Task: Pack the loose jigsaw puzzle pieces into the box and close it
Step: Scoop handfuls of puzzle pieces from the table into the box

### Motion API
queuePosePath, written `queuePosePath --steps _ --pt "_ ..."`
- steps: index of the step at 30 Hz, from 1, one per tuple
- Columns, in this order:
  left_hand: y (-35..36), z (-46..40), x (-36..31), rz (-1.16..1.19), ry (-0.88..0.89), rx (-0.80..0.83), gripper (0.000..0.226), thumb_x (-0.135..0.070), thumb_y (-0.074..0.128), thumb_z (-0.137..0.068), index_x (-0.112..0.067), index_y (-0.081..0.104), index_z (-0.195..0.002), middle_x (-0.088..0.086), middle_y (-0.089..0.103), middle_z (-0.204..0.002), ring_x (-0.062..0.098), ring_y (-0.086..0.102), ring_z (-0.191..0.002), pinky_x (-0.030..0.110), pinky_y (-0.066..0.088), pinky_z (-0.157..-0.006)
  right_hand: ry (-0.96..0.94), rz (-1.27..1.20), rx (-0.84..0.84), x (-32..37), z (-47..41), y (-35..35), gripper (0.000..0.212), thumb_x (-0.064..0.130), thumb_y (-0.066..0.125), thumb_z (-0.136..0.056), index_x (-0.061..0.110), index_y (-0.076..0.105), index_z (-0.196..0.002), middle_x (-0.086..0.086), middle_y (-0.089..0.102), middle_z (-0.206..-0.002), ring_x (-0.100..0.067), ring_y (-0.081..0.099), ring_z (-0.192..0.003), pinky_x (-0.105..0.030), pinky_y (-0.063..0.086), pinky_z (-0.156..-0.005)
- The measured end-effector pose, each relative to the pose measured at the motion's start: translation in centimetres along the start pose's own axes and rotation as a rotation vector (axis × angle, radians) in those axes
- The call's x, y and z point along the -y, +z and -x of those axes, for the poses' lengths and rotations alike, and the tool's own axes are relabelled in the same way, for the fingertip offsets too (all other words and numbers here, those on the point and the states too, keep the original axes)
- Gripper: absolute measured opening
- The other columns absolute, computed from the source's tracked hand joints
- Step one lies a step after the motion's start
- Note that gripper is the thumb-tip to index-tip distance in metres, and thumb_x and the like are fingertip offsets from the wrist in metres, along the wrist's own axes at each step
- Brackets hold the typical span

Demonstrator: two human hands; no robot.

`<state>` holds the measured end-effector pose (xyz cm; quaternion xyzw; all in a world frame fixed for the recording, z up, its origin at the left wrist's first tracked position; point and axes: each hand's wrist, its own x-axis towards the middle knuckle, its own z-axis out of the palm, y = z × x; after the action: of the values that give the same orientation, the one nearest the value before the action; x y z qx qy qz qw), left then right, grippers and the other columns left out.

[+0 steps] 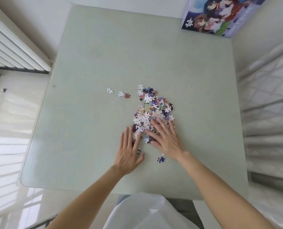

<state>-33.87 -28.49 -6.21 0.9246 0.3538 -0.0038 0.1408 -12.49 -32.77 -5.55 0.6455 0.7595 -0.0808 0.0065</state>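
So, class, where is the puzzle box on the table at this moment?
In the head view, the puzzle box sits at the far right corner of the table, partly cut off by the frame's top edge and well away from the pile of pieces.

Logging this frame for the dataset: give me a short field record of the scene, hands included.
surface: pale glass-topped table
main pile: puzzle pieces heaped near table centre
strays: three pieces left of the pile, one cluster near the right wrist
box: puzzle box at far right corner, apart from the pile, picture side up
left hand: left hand flat, fingers spread on near-left edge of pile
right hand: right hand flat, fingers spread on near-right part of pile
held: nothing visibly gripped
packed: no pieces visibly in box
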Motion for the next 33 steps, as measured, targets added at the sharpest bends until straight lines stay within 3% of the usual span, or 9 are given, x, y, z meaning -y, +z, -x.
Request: queuePosePath --steps 8,12,15,18,25,27,29,31,33 --pt "-1.4 -12.0 -0.6 0.095 -0.070 0.001 0.059 -0.048 0.021 -0.096 -0.021 0.014 -0.148 0.015 0.013 -0.155 0.033 0.008 -0.143 0.047 0.004 -0.117 0.237 -0.197 -0.258 -4.4 -3.8 -3.3 0.041 0.031 0.046 -0.093 0.021 0.048 -0.133 -0.010 0.034 -0.147 -0.025 0.023 -0.138 -0.044 0.020 -0.114" --pt "-3.8 -12.8 1.3 0.281 -0.042 -0.105 0.045 -0.039 0.034 -0.096 -0.021 0.043 -0.136 0.009 0.041 -0.143 0.028 0.033 -0.134 0.044 0.028 -0.111 0.138 -0.304 -0.189 -1.1 2.6 -2.3 0.052 0.052 0.062 -0.078 0.019 0.053 -0.117 -0.006 0.043 -0.124 -0.022 0.041 -0.115 -0.045 0.041 -0.095" --pt "-4.6 -10.2 3.6 0.413 -0.062 -0.237 0.033 -0.029 0.043 -0.095 -0.018 0.056 -0.122 0.006 0.054 -0.126 0.022 0.044 -0.119 0.034 0.039 -0.100 -0.066 -0.115 0.025 -0.2 5.3 -0.1 0.080 0.077 0.045 -0.074 0.027 0.038 -0.136 -0.010 0.028 -0.145 -0.027 0.025 -0.135 -0.050 0.021 -0.112" --pt "-4.6 -7.4 5.9 0.408 -0.167 -0.291 0.037 -0.028 0.043 -0.092 -0.014 0.054 -0.125 0.006 0.052 -0.130 0.022 0.041 -0.122 0.038 0.039 -0.101 0.014 -0.063 0.002 -1.4 3.1 0.2 0.080 0.072 0.035 -0.083 0.028 0.018 -0.147 -0.013 0.006 -0.156 -0.031 0.002 -0.144 -0.053 -0.002 -0.115" --pt "-4.5 -10.9 8.8 0.347 -0.599 -0.204 0.069 -0.042 0.037 -0.092 -0.011 0.011 -0.148 0.013 0.008 -0.156 0.027 0.002 -0.144 0.042 0.003 -0.118 0.308 -0.100 -0.032 -7.3 -7.5 -2.7 0.069 0.062 0.023 -0.092 0.029 0.003 -0.149 -0.009 -0.007 -0.156 -0.021 -0.012 -0.144 -0.047 -0.011 -0.114" --pt "-4.6 -13.3 8.0 0.292 -0.608 -0.157 0.069 -0.048 0.028 -0.092 -0.012 0.009 -0.148 0.010 0.004 -0.157 0.025 -0.004 -0.145 0.040 -0.003 -0.118 0.299 -0.178 -0.077 -7.5 -8.2 -3.7 0.068 0.059 0.031 -0.092 0.027 0.011 -0.148 -0.008 0.003 -0.157 -0.021 -0.005 -0.144 -0.045 -0.005 -0.116" --pt "-4.4 -15.1 6.2 0.242 -0.495 -0.087 0.069 -0.053 0.017 -0.092 -0.015 0.007 -0.149 0.007 -0.002 -0.157 0.021 -0.009 -0.144 0.036 -0.007 -0.117 0.244 -0.232 -0.165 -6.7 -6.8 -4.7 0.058 0.049 0.047 -0.090 0.018 0.039 -0.139 -0.011 0.033 -0.145 -0.025 0.026 -0.136 -0.047 0.019 -0.114" --pt "-4.2 -16.4 3.8 0.265 -0.303 -0.015 0.067 -0.056 0.010 -0.093 -0.020 0.003 -0.149 0.002 -0.006 -0.157 0.016 -0.012 -0.143 0.034 -0.009 -0.116 0.147 -0.294 -0.192 -5.6 -3.7 -4.7 0.041 0.038 0.061 -0.084 0.014 0.057 -0.117 -0.007 0.053 -0.119 -0.021 0.048 -0.109 -0.042 0.043 -0.093" --pt "-4.0 -17.2 1.7 0.329 -0.150 0.035 0.064 -0.054 0.015 -0.095 -0.023 0.002 -0.149 -0.001 -0.005 -0.157 0.012 -0.011 -0.143 0.034 -0.006 -0.117 0.099 -0.362 -0.093 -4.6 -0.1 -4.4 0.045 0.044 0.069 -0.077 0.016 0.057 -0.110 -0.003 0.053 -0.108 -0.018 0.050 -0.096 -0.034 0.047 -0.084"
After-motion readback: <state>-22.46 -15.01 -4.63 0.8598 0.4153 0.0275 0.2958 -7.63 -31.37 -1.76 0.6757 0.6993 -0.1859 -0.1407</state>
